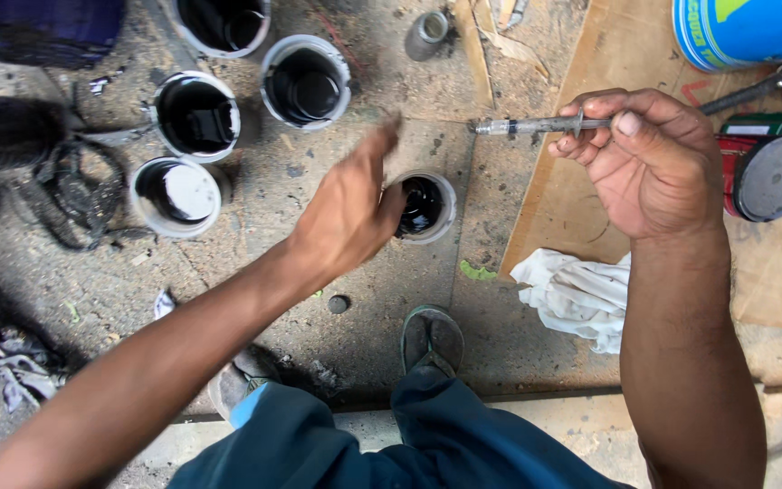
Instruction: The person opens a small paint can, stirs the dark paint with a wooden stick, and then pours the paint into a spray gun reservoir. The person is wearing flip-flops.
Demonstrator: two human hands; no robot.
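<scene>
Concrete floor, stained dark, lies beneath both our hands. Beyond our right hand, and partly under it, sits a brown cardboard sheet; a blue drum lies at its far edge, and a red can with a grey lid sits just outboard of that hand. Below our right wrist rests a crumpled white rag. Outboard of our left hand stand four white-rimmed pots of black liquid, grouped close together. A fifth small pot, also black inside, sits directly at our left fingertips; the fingers are loosely extended and blurred, and we cannot tell whether they touch its rim. Our left hand holds nothing. Our right hand is closed, thumb and fingers pinching a thin syringe held roughly level, its tip pointing toward our left hand, above the small pot.
</scene>
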